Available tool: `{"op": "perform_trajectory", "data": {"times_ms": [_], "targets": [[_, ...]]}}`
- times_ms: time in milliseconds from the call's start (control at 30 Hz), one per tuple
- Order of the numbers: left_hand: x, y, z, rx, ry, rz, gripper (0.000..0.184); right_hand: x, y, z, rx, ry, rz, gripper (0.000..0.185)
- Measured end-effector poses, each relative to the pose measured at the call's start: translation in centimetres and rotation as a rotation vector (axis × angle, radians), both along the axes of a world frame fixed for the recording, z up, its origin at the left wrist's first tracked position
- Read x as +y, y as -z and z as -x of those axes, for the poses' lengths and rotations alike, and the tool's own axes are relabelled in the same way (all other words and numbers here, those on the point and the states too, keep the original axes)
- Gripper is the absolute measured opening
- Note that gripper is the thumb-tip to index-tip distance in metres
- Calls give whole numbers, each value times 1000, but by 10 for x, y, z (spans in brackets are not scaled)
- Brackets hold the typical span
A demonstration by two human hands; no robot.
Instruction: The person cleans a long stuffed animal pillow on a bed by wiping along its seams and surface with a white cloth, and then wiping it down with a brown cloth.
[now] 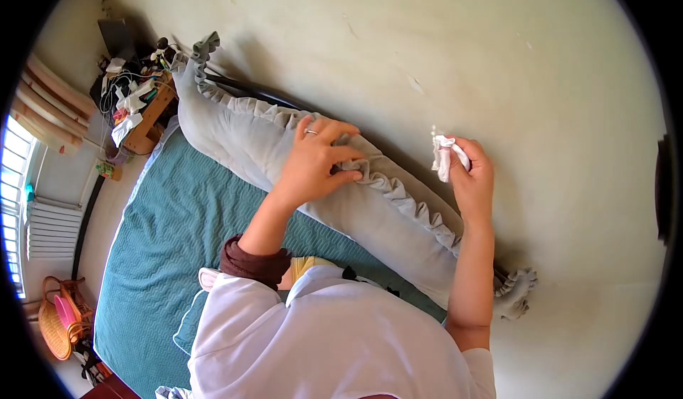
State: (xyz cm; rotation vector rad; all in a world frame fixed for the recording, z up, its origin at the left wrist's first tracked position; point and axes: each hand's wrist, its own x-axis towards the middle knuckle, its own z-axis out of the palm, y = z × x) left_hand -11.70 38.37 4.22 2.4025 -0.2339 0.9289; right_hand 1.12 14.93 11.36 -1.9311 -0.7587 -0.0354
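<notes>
My right hand point(471, 175) is closed around a crumpled white tissue point(442, 158), held up at the pale wall point(541, 107); I cannot tell whether the tissue touches the wall. My left hand point(320, 158), with a ring on one finger, rests with spread fingers on the long grey padded headboard cover point(341, 217). Its thumb and fingertips lie around the gathered ruffle point(405, 201) that runs along the cover's top. A dark brown sleeve cuff is pushed up on my left forearm.
Below the headboard lies a bed with a teal quilted cover point(185, 221). A cluttered wooden desk point(151, 118) with papers and cables stands at the far left. Beyond the bed are a radiator point(53, 229), a window and a wicker basket point(55, 326). A black rail point(256, 93) runs behind the headboard.
</notes>
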Motion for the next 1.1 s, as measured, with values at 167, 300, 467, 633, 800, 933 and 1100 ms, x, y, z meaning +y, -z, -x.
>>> {"op": "perform_trajectory", "data": {"times_ms": [167, 300, 467, 633, 800, 933, 1100], "targets": [[-8, 26, -4, 215, 221, 791, 19, 12, -4, 23, 381, -102, -278, 14], [-14, 30, -13, 326, 264, 1167, 14, 38, 11, 32, -183, -175, -109, 18], [-33, 30, -20, 152, 385, 1452, 10, 77, 36, 55, -204, -156, 130, 15], [-31, 44, -23, 103, 404, 1481, 8, 45, 34, 43, -133, -222, 402, 12], [-36, 30, -21, 77, 368, 1512, 8, 72, 26, 40, -139, -257, 75, 17], [-37, 40, -21, 13, 299, 1478, 10, 67, 37, 46, -135, -201, 505, 15], [-38, 39, -23, 62, 330, 1477, 14, 41, 23, 36, 82, -201, 528, 20]]}}
